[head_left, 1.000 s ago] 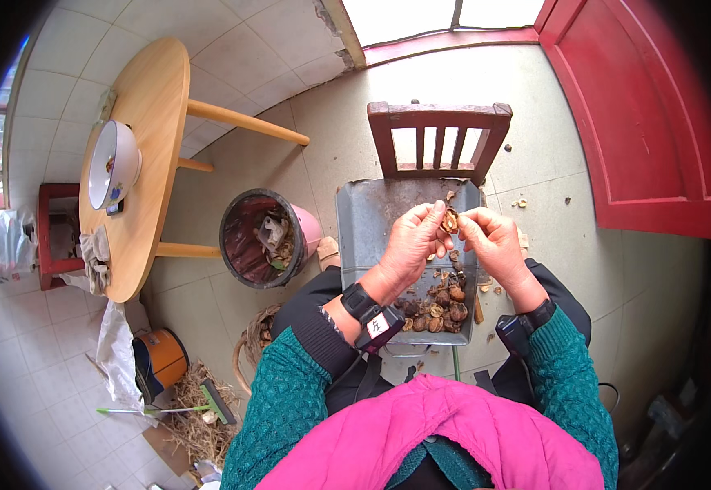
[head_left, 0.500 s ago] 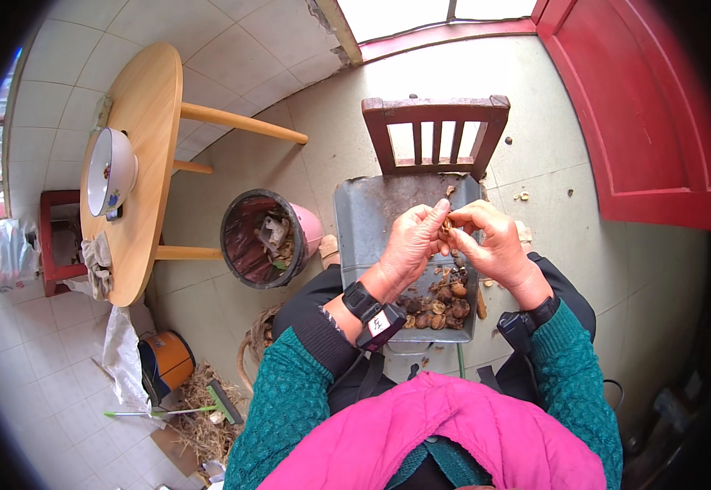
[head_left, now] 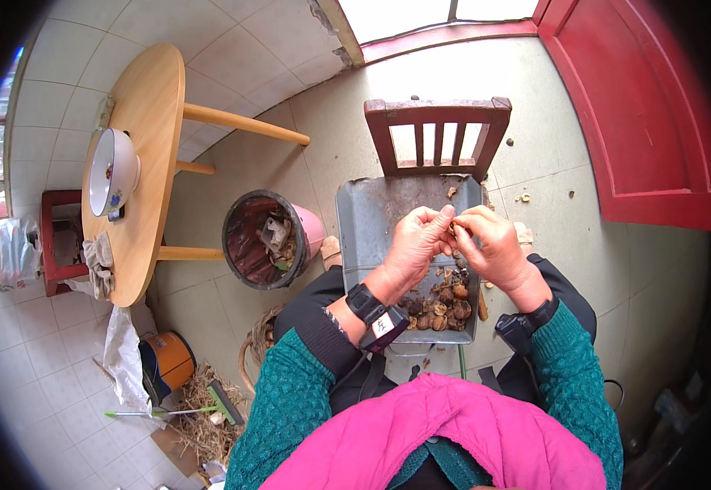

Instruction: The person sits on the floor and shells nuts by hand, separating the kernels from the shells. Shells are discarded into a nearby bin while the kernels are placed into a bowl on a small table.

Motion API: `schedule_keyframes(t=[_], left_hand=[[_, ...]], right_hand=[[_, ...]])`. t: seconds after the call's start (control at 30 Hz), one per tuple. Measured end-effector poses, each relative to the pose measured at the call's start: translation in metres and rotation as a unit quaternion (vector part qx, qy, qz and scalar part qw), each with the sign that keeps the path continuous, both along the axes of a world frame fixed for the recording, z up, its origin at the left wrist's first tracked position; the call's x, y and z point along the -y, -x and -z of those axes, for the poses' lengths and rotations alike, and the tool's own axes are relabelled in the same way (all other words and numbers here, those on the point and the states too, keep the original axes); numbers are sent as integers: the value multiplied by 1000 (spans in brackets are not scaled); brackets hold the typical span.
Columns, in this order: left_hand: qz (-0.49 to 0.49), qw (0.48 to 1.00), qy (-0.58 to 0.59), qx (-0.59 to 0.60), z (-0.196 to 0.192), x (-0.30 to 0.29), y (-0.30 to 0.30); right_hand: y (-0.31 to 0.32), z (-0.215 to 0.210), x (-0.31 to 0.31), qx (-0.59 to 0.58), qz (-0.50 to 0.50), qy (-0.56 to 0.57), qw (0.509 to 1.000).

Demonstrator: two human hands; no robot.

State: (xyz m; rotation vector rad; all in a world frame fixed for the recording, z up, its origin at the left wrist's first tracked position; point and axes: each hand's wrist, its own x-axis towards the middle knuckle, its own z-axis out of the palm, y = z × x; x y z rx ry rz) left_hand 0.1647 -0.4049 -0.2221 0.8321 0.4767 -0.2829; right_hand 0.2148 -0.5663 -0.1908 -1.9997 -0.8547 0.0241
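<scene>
Over a grey metal tray (head_left: 362,233), my left hand (head_left: 411,249) and my right hand (head_left: 494,253) meet fingertip to fingertip. Both are closed on a small brown walnut piece (head_left: 453,228), mostly covered by the fingers. Beneath my wrists, several brown walnuts (head_left: 441,314) lie heaped with broken bits in the near right part of the tray. One loose shell fragment (head_left: 452,193) rests farther up, just beyond my fingertips. Each wrist wears a black strapped device.
Beyond the tray stands a dark red wooden chair (head_left: 437,114). To the left are a pink bin (head_left: 310,231) with scraps inside and a round wooden table (head_left: 155,163) bearing a white bowl (head_left: 127,171). A broom (head_left: 225,404) lies near dry husks. Shell bits (head_left: 523,198) dot the floor.
My fingers have shifted slightly around the walnut piece, and less of it shows now. The heap in the tray looks the same.
</scene>
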Motion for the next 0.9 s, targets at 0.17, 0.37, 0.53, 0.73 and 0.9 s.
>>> schedule_keyframes(t=[0.17, 0.37, 0.53, 0.73, 0.9], left_hand=[[21, 993, -111, 20, 2, 4, 3], [-2, 997, 81, -17, 5, -5, -3], [36, 987, 153, 19, 2, -4, -4], [258, 964, -8, 67, -14, 29, 21], [400, 872, -176, 219, -13, 47, 52]], right_hand=[[7, -2, -3, 49, 36, 41, 997], [-6, -8, 13, -356, 104, -68, 926], [-22, -9, 26, -550, 89, -335, 760], [-32, -2, 37, -652, 89, -372, 655], [-26, 6, 33, -589, 103, -219, 771]])
